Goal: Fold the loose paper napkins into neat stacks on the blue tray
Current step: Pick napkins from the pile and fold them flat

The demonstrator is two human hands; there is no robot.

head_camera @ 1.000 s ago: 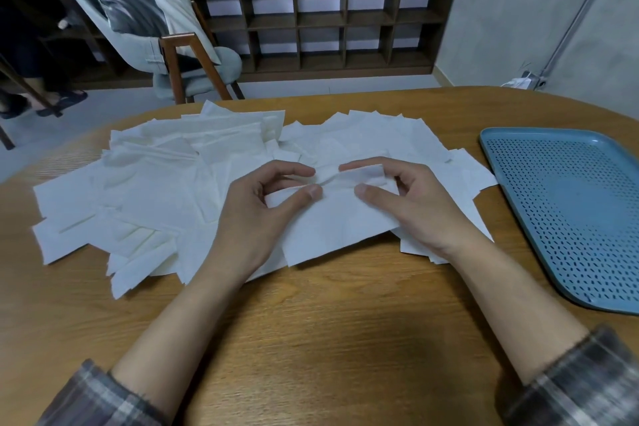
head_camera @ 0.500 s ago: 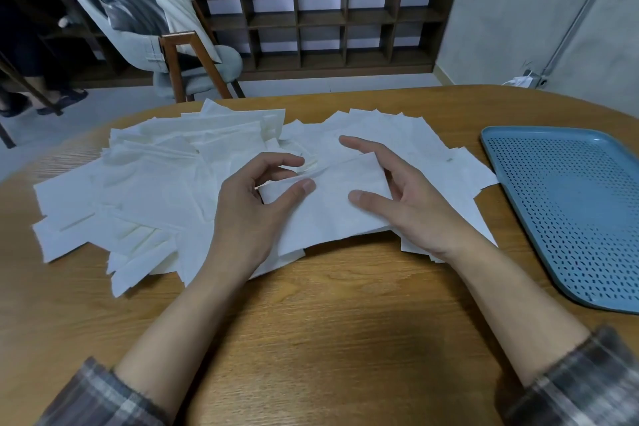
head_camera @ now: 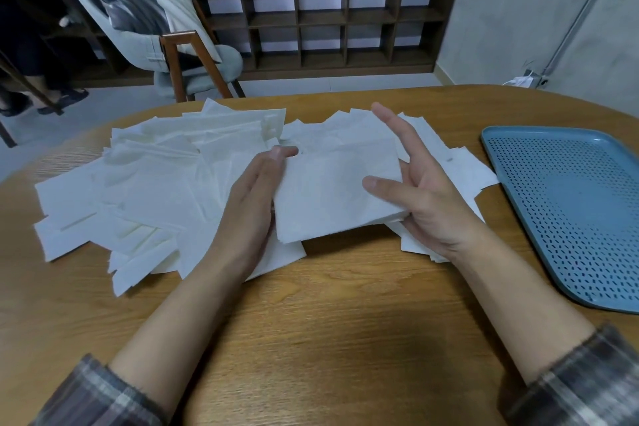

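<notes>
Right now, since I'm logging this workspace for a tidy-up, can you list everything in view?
Folded napkin: one, white, between the two hands, over the pile.
Loose napkins: many, too overlapped to count, white, spread over the table's left and centre.
Tray: one, blue, perforated, on the table's right.
Table: one, brown wood, rounded, foreground.
Chair: one, pale grey with a wooden frame, behind the table, left.
Cushion: one, dark grey, against the chair's back.
Shelf unit: one, dark brown, along the far wall.
Left hand: straight fingers against the folded napkin's left edge.
Right hand: fingers straight at its right edge, thumb on top.
Sleeves: two, plaid, bottom corners.
</notes>
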